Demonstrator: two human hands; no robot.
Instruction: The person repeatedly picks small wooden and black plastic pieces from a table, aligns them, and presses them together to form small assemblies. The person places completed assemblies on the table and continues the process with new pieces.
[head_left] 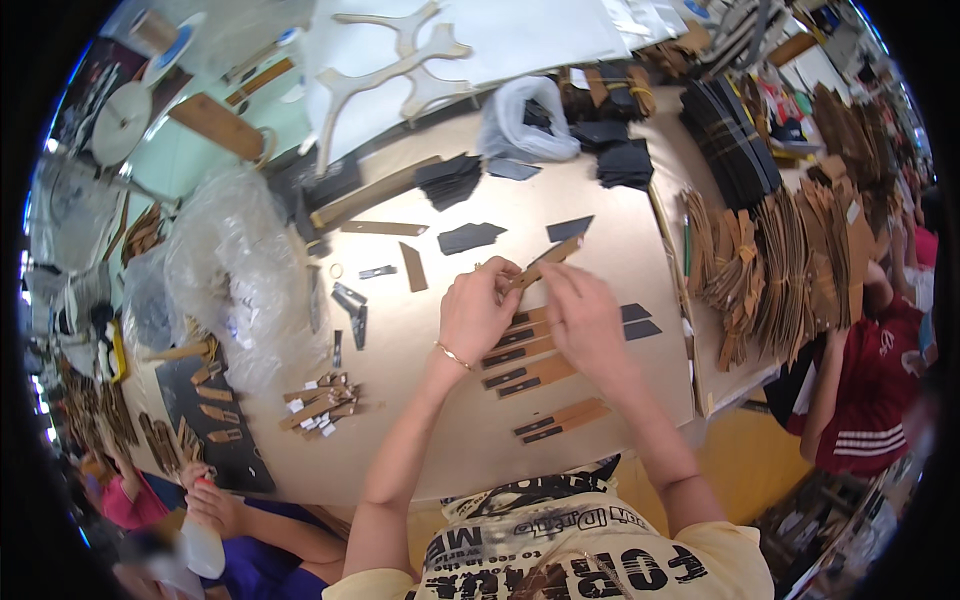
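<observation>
My left hand (480, 308) pinches a brown leather strip (553, 256) held at a slant above the table. The fingers of my right hand (584, 315) are closed at the strip's lower edge; they are slightly blurred, and their tips are partly hidden. Below both hands lie several brown leather strips (540, 372) with dark pieces on their left ends, in a rough row. Two dark slanted pieces (640, 328) poke out right of my right hand. Just beyond the held strip lies another dark slanted piece (570, 228).
Stacked dark pieces (448, 180) and a plastic bag (528, 118) stand farther back. Clear plastic (240, 280) and a pile of small tagged strips (322, 405) lie left. Bundled brown strips (785, 270) fill the right side. A person in red (868, 385) is at right, another in purple (265, 560) at lower left.
</observation>
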